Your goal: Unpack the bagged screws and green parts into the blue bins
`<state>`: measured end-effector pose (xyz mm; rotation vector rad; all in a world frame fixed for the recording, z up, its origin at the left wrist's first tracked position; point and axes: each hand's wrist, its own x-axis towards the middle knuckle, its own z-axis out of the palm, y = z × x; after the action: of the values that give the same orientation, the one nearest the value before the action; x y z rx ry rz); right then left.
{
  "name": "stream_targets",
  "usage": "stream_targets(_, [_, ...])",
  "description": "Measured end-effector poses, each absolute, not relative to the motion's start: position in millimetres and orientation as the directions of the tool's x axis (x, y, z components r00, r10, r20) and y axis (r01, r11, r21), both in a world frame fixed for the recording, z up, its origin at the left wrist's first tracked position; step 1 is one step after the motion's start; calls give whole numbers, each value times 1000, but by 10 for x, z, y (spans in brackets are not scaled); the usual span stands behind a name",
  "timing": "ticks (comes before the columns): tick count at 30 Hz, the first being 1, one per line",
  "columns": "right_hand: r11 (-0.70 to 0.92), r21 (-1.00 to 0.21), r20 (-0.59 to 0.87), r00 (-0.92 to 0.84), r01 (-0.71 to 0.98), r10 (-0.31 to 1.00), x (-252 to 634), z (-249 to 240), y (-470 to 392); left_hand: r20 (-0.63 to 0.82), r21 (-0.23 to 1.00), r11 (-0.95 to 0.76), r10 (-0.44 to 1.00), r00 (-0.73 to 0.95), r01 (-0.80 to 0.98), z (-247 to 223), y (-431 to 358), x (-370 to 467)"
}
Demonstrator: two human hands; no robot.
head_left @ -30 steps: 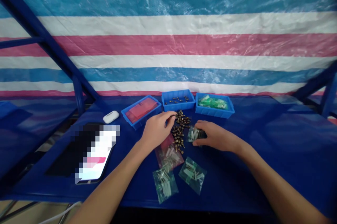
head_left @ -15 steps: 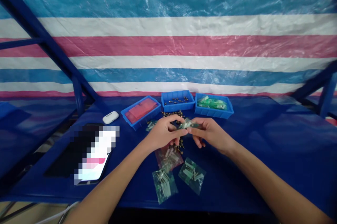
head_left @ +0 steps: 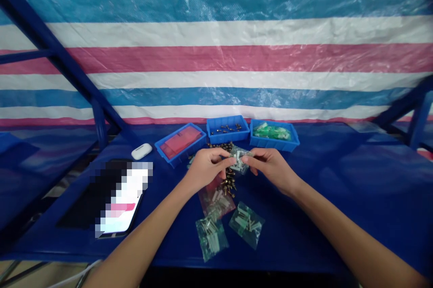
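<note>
Relative to one second ago, I log the right hand (head_left: 272, 167) and its clear packet (head_left: 240, 169) shifted left, now meeting the left hand (head_left: 205, 169) over the screws (head_left: 229, 185). Both hands are pinched closed, thumb against fingers, on opposite sides of that packet; I see white pieces inside. It sits between them, nearer to me than the middle bin (head_left: 230, 137). On the table (head_left: 297, 238), a pink packet (head_left: 221, 203) lies below the left hand; a second packet (head_left: 246, 225) lies to its right.
</note>
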<state>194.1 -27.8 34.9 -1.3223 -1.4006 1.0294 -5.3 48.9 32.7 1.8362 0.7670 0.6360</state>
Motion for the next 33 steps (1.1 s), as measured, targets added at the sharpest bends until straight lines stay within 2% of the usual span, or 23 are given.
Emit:
stream_targets(6, [92, -974, 93, -1, 208, 996, 1915, 401, -268, 61, 935, -272, 755, 653, 227, 345, 480, -44])
stream_targets(9, [148, -944, 206, 178, 293, 962, 2040, 455, -256, 81, 954, -246, 765, 639, 173, 366, 485, -42])
stream_targets(12, [168, -847, 421, 446, 504, 790, 2312, 479, -242, 94, 960, -236, 784, 614, 154, 375, 499, -46])
stream_targets(14, [104, -731, 568, 517, 674, 641, 2530, 467, -229, 103, 957, -243, 797, 595, 161, 371, 509, -46])
stream_targets(16, [-36, -595, 630, 494, 803, 599, 2728, 436, -212, 111, 951, -258, 802, 588, 172, 364, 514, -45])
stream_targets(19, [-146, -449, 604, 420, 881, 677, 2911, 380, -189, 111, 944, -270, 800, 590, 189, 361, 511, -43])
stream_targets(24, [-137, -438, 626, 410, 889, 663, 2844, 389, -192, 126, 934, -295, 802, 584, 204, 375, 514, -55])
stream_targets(27, [-65, -456, 650, 382, 888, 657, 2656, 469, -221, 151, 925, -317, 812, 564, 209, 383, 532, -70])
stream_targets(29, [64, -499, 572, 273, 864, 774, 2512, 524, -248, 177, 915, -341, 820, 544, 215, 387, 545, -81])
stream_targets(30, [146, -543, 472, 157, 827, 867, 2441, 545, -265, 191, 910, -353, 824, 534, 219, 388, 551, -86])
stream_targets(31, [211, -598, 323, -9, 773, 946, 2373, 560, -284, 202, 904, -363, 827, 525, 225, 389, 555, -91])
stream_targets(32, [243, -658, 152, -190, 713, 970, 2307, 567, -307, 211, 899, -372, 830, 516, 232, 390, 558, -96])
stream_targets(33, [240, -708, -13, -353, 664, 936, 2245, 567, -335, 216, 893, -380, 833, 510, 241, 390, 561, -101])
